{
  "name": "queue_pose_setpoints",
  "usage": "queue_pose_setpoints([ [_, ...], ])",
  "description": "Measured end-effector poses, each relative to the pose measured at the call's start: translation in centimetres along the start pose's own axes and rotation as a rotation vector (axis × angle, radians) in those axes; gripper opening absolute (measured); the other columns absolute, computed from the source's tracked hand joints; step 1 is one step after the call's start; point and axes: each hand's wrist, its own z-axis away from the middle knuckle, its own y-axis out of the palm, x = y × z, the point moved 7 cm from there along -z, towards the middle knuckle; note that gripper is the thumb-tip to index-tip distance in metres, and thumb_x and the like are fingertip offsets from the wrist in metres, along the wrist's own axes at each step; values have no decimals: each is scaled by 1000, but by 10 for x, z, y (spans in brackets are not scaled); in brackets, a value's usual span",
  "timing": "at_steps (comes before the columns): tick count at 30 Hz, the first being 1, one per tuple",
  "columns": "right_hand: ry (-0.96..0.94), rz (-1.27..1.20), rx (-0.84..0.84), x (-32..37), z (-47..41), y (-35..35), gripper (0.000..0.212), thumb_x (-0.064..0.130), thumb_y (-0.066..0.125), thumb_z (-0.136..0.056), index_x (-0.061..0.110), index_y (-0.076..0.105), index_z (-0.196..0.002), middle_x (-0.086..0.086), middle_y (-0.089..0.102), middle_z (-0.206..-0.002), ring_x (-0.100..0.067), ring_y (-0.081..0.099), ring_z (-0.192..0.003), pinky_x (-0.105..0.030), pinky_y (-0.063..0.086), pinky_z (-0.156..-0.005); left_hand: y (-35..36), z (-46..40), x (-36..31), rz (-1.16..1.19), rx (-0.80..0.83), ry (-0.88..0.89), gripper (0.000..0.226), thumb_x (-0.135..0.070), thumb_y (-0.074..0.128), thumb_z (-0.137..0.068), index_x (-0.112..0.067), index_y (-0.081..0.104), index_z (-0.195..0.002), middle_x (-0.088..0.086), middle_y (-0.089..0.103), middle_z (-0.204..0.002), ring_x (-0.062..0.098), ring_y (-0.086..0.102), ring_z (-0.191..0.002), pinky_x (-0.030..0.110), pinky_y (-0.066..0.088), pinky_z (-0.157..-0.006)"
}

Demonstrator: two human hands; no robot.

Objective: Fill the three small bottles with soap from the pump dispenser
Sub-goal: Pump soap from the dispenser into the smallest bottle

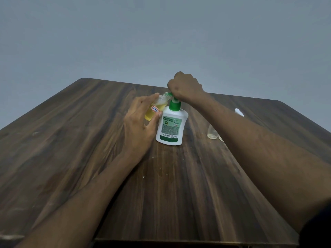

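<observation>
Both forearms are reaching out over the desk [71,140]; the left hand [141,122] is pinching a small bottle [154,111], tilting it so its mouth is meeting the spout, probably to catch the soap; its grip is closing on the partly filled bottle; the right hand [184,86] is pressing down with curled fingers on the head of the pump dispenser [171,126]; an empty bottle [212,132] and a white cap [239,112] are waiting to the right, partly hidden by the arm.
</observation>
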Motion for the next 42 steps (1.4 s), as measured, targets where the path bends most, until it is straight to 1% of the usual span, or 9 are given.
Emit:
queue_pose_setpoints([
  [6, 2, -11, 16, -1, -3, 1, 11, 20, 44, -89, 13, 47, -96, -1, 46, -82, -30, 48, -90, -42, 42, -92, 1, 1, 0, -4, 6, 5, 44, -6, 79, -95, -9, 69, -138, 7, 71, -123, 9, 63, -107, 4, 44, -86],
  [10, 1, -8, 47, -2, -6, 8, 12, 21, 42, -91, 12, 47, -98, -9, 54, -100, -32, 48, -92, -38, 42, -83, 2, 1, 1, 0, 21, -7, 42, -7, 79, -96, -10, 70, -137, 7, 71, -122, 12, 65, -107, 5, 43, -86],
  [13, 5, -26, 6, -1, -6, 2, 11, 20, 42, -89, 12, 46, -97, -2, 44, -82, -32, 47, -89, -41, 42, -88, 0, 0, -1, -7, 17, -1, 43, -8, 78, -96, -10, 69, -139, 6, 71, -123, 10, 63, -107, 5, 43, -87],
  [17, 12, -18, 38, -3, -5, 7, 9, 21, 42, -91, 13, 45, -87, -6, 50, -89, -26, 49, -80, -39, 41, -84, 2, 1, 1, -8, 26, -10, 42, -8, 78, -96, -10, 70, -138, 7, 71, -121, 11, 64, -106, 6, 43, -86],
  [20, 3, -8, 4, -2, -7, 2, 13, 20, 42, -90, 15, 41, -78, -3, 44, -80, -26, 47, -77, -40, 42, -87, 2, 1, 1, -10, 22, -6, 43, -10, 78, -97, -11, 69, -139, 6, 70, -122, 11, 64, -107, 9, 46, -87],
  [24, 9, -10, 32, -4, -8, 8, 16, 20, 42, -90, 17, 41, -75, -3, 49, -82, -19, 46, -68, -34, 40, -73, 2, 1, 3, -10, 29, -13, 42, -11, 78, -97, -10, 70, -138, 7, 71, -122, 12, 65, -107, 9, 45, -87],
  [29, 10, -9, 22, -3, -8, 8, 12, 21, 41, -89, 16, 41, -78, -2, 47, -84, -29, 48, -86, -38, 40, -81, 2, 1, 2, -5, 22, -16, 42, -11, 78, -97, -9, 69, -138, 7, 71, -122, 9, 63, -107, 5, 42, -87],
  [38, 29, -24, 43, -5, -6, 9, 9, 21, 42, -91, 14, 45, -87, -3, 45, -80, -22, 50, -74, -35, 41, -76, 3, 2, 3, -14, 31, -20, 41, -15, 77, -98, -10, 69, -138, 6, 71, -123, 9, 63, -108, 8, 44, -88],
  [42, 25, -16, 3, -4, -7, 2, 12, 19, 41, -89, 16, 40, -78, -1, 44, -79, -21, 46, -72, -39, 41, -86, 2, 1, 3, -11, 23, -17, 42, -15, 77, -98, -11, 69, -139, 6, 70, -123, 8, 63, -107, 10, 46, -87],
])
